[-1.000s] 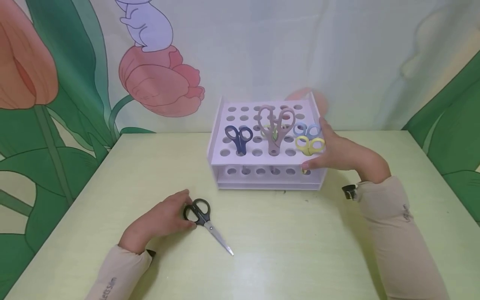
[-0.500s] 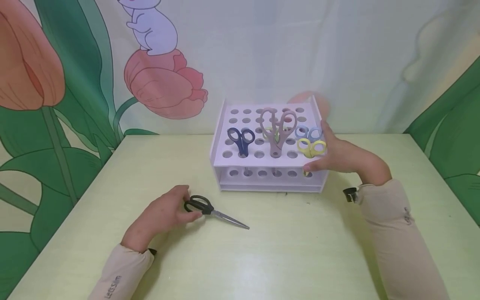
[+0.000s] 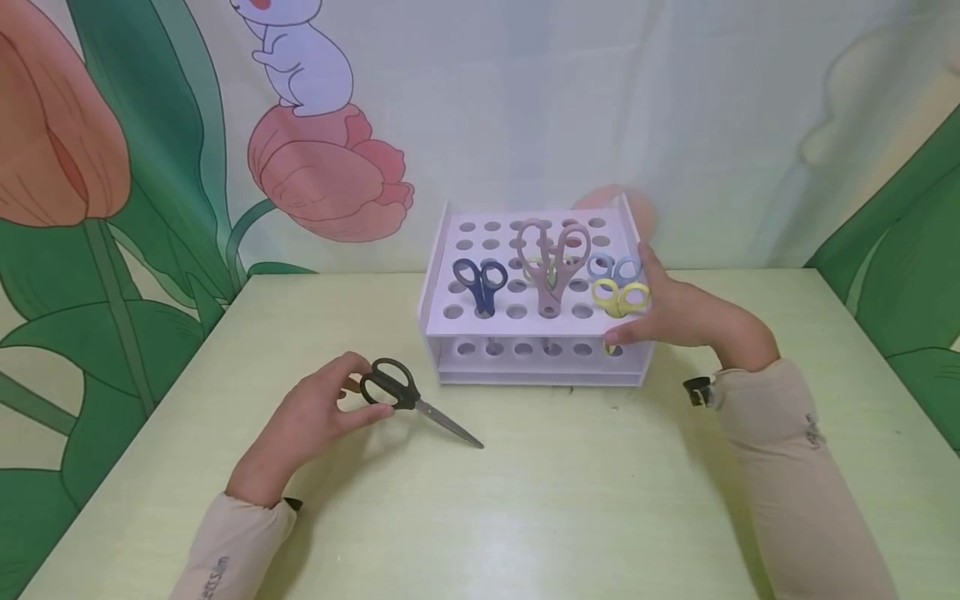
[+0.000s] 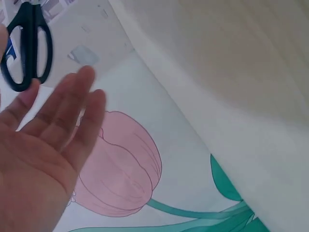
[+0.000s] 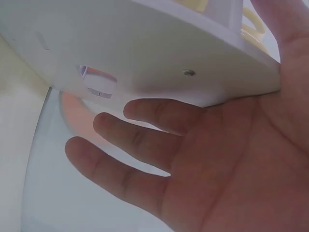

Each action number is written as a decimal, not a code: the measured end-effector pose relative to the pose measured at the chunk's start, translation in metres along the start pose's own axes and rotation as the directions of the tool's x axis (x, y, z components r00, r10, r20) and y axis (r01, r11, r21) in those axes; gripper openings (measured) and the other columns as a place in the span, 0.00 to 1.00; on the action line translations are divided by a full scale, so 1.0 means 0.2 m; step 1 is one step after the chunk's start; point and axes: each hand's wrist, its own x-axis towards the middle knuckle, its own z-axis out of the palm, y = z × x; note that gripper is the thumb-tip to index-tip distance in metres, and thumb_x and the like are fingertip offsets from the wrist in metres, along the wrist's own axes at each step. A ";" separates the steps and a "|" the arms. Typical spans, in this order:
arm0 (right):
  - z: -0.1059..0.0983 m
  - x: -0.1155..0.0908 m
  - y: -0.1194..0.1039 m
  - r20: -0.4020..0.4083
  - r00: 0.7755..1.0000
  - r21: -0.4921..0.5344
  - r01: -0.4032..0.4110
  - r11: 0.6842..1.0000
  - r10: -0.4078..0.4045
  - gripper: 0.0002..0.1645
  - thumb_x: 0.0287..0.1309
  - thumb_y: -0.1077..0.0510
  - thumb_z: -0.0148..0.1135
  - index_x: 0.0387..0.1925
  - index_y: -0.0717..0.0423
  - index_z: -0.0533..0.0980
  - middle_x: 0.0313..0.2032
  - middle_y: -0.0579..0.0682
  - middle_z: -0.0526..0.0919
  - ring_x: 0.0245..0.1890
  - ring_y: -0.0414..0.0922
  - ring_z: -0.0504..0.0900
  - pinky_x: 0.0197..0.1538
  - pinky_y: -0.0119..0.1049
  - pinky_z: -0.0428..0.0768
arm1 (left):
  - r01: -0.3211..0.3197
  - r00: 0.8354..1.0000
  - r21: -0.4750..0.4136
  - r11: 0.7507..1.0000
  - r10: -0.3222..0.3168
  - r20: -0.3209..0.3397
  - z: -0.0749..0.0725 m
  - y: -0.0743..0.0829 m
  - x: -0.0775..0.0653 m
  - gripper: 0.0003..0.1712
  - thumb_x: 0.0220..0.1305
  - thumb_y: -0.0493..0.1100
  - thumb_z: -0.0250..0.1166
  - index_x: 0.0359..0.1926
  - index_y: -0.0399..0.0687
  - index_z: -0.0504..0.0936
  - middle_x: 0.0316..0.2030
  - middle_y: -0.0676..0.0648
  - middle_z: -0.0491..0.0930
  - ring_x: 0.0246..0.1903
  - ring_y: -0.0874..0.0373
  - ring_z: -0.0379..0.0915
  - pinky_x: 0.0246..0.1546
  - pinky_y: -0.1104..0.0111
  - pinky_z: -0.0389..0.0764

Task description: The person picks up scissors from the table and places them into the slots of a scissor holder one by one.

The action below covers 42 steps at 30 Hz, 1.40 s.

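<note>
My left hand (image 3: 311, 417) pinches the black-handled scissors (image 3: 403, 395) by their finger loops, between thumb and forefinger. The blades are closed and point toward the right front; whether the tip touches the table I cannot tell. In the left wrist view the black loops (image 4: 29, 53) show at the upper left, the other fingers spread loose. A white rack (image 3: 536, 377) with rows of round holes stands at the back. My right hand (image 3: 686, 312) holds its right side, thumb round the front edge. In the right wrist view several fingers (image 5: 140, 140) extend beside the side panel (image 5: 145, 48).
Standing in the rack are dark blue scissors (image 3: 480, 287), mauve scissors (image 3: 553, 275), yellow scissors (image 3: 620, 297) and light blue scissors (image 3: 615, 267). A green pair is partly hidden behind the mauve one. A flower-printed curtain (image 3: 487, 108) hangs behind the table (image 3: 570, 508).
The black-handled scissors have come up from the table in my left hand and swung, their tip moving up and rightward in the head view. My right hand stays at the rack.
</note>
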 end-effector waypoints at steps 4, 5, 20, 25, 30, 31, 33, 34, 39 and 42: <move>0.00 0.00 0.01 -0.006 1.000 0.027 0.017 1.000 -0.016 0.85 0.50 0.46 0.80 0.75 0.55 0.17 0.52 0.62 0.73 0.51 0.55 0.71 0.61 0.50 0.64 | -0.054 0.998 0.010 0.998 0.055 -0.044 -0.01 0.00 0.00 0.26 0.56 0.56 0.77 0.50 0.55 0.76 0.46 0.49 0.83 0.45 0.44 0.81 0.45 0.49 0.78; 0.00 0.00 0.01 -0.009 1.000 0.031 0.021 0.999 -0.021 0.85 0.50 0.47 0.80 0.76 0.55 0.18 0.52 0.62 0.74 0.51 0.55 0.72 0.61 0.50 0.64 | -0.064 0.997 0.009 0.998 0.064 -0.050 -0.02 0.00 0.00 0.26 0.56 0.56 0.77 0.50 0.55 0.76 0.46 0.50 0.83 0.45 0.44 0.80 0.45 0.49 0.78; 0.00 0.01 0.03 -0.008 0.999 0.055 0.048 0.997 -0.047 0.84 0.51 0.49 0.80 0.75 0.57 0.17 0.54 0.63 0.73 0.53 0.55 0.71 0.64 0.53 0.62 | -0.039 0.993 -0.131 0.991 0.024 -0.115 -0.01 0.06 0.02 0.16 0.63 0.36 0.72 0.49 0.45 0.76 0.30 0.52 0.79 0.32 0.56 0.78 0.32 0.63 0.73; 0.01 0.02 0.02 -0.009 0.998 0.071 0.069 0.995 -0.069 0.84 0.51 0.51 0.80 0.75 0.58 0.18 0.55 0.63 0.73 0.53 0.55 0.71 0.63 0.52 0.63 | -0.022 0.988 -0.232 0.973 -0.013 -0.151 -0.04 0.10 0.02 0.10 0.63 0.38 0.71 0.43 0.44 0.81 0.28 0.51 0.81 0.30 0.52 0.78 0.31 0.65 0.73; 0.01 0.02 0.02 -0.009 0.998 0.067 0.063 0.996 -0.062 0.83 0.51 0.52 0.80 0.75 0.59 0.18 0.54 0.63 0.73 0.53 0.55 0.71 0.63 0.52 0.63 | -0.043 0.986 -0.298 0.953 -0.009 -0.169 -0.07 0.16 0.05 0.05 0.67 0.40 0.69 0.40 0.44 0.82 0.24 0.49 0.78 0.26 0.53 0.75 0.26 0.67 0.76; 0.01 0.02 0.02 -0.010 0.998 0.060 0.059 0.996 -0.058 0.83 0.51 0.52 0.80 0.75 0.59 0.18 0.54 0.63 0.73 0.53 0.55 0.71 0.63 0.53 0.63 | -0.047 0.986 -0.304 0.952 -0.005 -0.166 -0.08 0.17 0.06 0.05 0.67 0.40 0.69 0.39 0.44 0.82 0.24 0.49 0.78 0.25 0.53 0.75 0.26 0.67 0.76; 0.01 0.02 0.02 -0.009 0.999 0.051 0.049 0.998 -0.048 0.83 0.51 0.51 0.80 0.75 0.59 0.18 0.53 0.63 0.73 0.52 0.56 0.72 0.63 0.53 0.63 | -0.048 0.987 -0.306 0.951 -0.001 -0.159 -0.09 0.20 0.07 0.04 0.67 0.40 0.69 0.39 0.45 0.82 0.24 0.48 0.78 0.25 0.53 0.75 0.26 0.66 0.76; 0.01 0.02 0.02 -0.009 0.999 0.046 0.044 0.998 -0.044 0.83 0.51 0.51 0.80 0.75 0.59 0.18 0.53 0.64 0.73 0.52 0.56 0.71 0.63 0.54 0.63 | -0.049 0.987 -0.309 0.950 0.000 -0.158 -0.10 0.21 0.08 0.04 0.68 0.40 0.69 0.40 0.45 0.82 0.24 0.48 0.78 0.25 0.53 0.75 0.26 0.66 0.75; 0.01 0.02 0.02 -0.008 0.999 0.040 0.039 0.998 -0.039 0.84 0.51 0.49 0.80 0.75 0.58 0.17 0.54 0.63 0.73 0.52 0.56 0.71 0.63 0.53 0.64 | -0.090 0.979 -0.316 0.945 0.025 -0.203 -0.12 0.27 0.13 0.04 0.68 0.39 0.68 0.40 0.43 0.83 0.26 0.47 0.80 0.25 0.53 0.75 0.27 0.66 0.75; 0.00 0.01 0.02 -0.009 0.999 0.034 0.038 0.999 -0.037 0.85 0.51 0.48 0.80 0.75 0.59 0.17 0.55 0.64 0.72 0.53 0.56 0.70 0.64 0.54 0.63 | -0.138 0.963 -0.339 0.931 0.045 -0.268 -0.13 0.30 0.17 0.05 0.67 0.39 0.69 0.41 0.41 0.83 0.27 0.45 0.81 0.24 0.53 0.75 0.27 0.68 0.76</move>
